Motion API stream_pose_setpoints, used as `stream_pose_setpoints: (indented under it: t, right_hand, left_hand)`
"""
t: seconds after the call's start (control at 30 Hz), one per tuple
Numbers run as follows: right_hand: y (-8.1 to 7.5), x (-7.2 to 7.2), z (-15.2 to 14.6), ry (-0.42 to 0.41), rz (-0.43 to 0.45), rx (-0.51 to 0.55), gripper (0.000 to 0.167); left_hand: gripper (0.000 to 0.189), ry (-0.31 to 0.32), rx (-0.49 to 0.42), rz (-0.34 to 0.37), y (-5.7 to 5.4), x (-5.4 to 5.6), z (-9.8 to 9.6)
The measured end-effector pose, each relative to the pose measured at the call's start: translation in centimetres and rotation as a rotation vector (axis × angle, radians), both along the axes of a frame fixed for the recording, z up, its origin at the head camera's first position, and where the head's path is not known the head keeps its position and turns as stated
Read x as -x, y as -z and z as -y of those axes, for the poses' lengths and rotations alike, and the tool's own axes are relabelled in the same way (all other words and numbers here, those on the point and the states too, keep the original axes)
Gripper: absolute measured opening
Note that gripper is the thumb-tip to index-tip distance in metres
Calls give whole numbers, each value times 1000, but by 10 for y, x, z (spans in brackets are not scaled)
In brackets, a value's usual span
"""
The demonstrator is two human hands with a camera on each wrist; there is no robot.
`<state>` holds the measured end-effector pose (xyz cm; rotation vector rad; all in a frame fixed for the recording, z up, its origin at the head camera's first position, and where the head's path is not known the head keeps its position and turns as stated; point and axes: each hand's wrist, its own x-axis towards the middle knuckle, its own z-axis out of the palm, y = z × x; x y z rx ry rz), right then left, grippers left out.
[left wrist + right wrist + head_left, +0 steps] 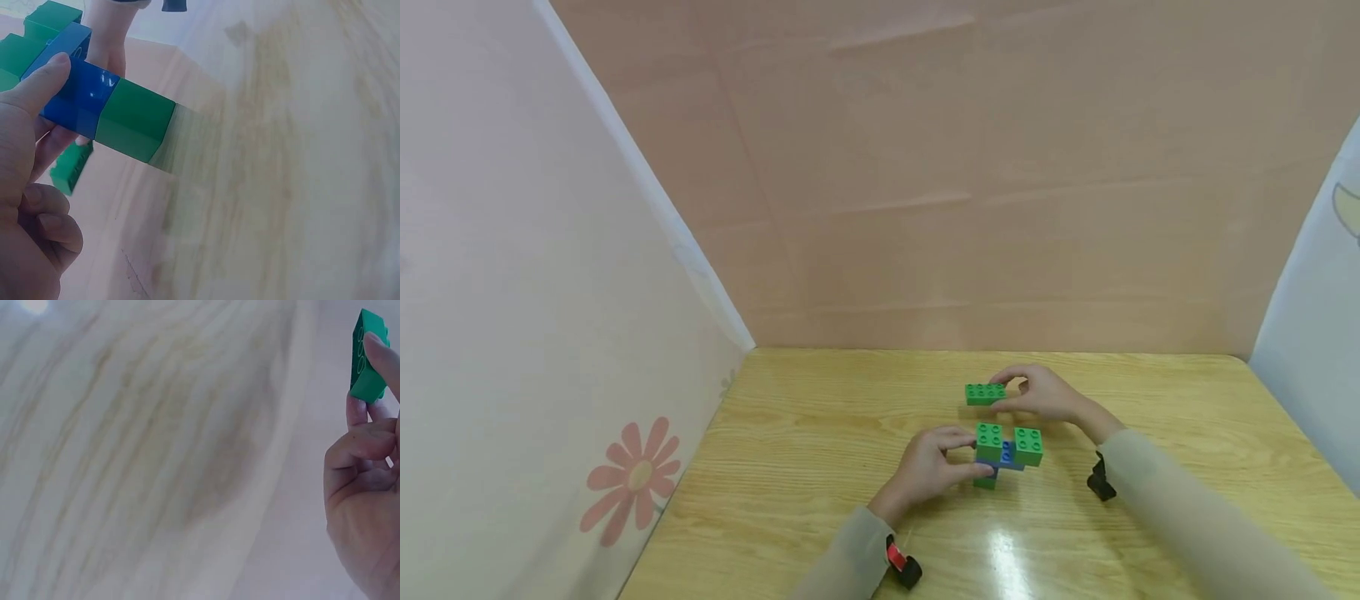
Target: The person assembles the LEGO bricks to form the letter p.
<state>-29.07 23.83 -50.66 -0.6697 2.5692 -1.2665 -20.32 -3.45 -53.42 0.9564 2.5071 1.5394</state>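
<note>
My left hand (927,468) pinches a toy building-brick assembly (988,450) between thumb and fingers. Two green bricks sit side by side on top of it, with a blue brick bridging beneath them. Below that, the left wrist view shows another blue brick (84,94) under my thumb and a green brick (136,120) at the bottom end. Farther back, my right hand (1047,394) grips one end of a separate long green brick (985,394), studs up. In the right wrist view, the hollow underside of this green brick (369,359) shows between thumb and fingers.
Both hands are over a wood-grain table (820,400). A plain brownish-pink backdrop (880,208) rises behind it. Pale side panels stand left and right, the left panel (550,250) bearing a printed flower. Black bands with small devices are on both wrists.
</note>
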Motion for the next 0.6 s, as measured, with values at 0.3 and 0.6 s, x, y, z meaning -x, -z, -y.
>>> stream_pose_setpoints:
  t: [0.3, 0.6]
  right_hand:
    - [-27, -16, -5, 34, -105, -22, 41]
    - [-55, -36, -2, 24, -162, -12, 39]
  left_hand:
    - [43, -6, -4, 25, 0, 1, 0]
    - [42, 15, -33, 17, 3, 2, -1]
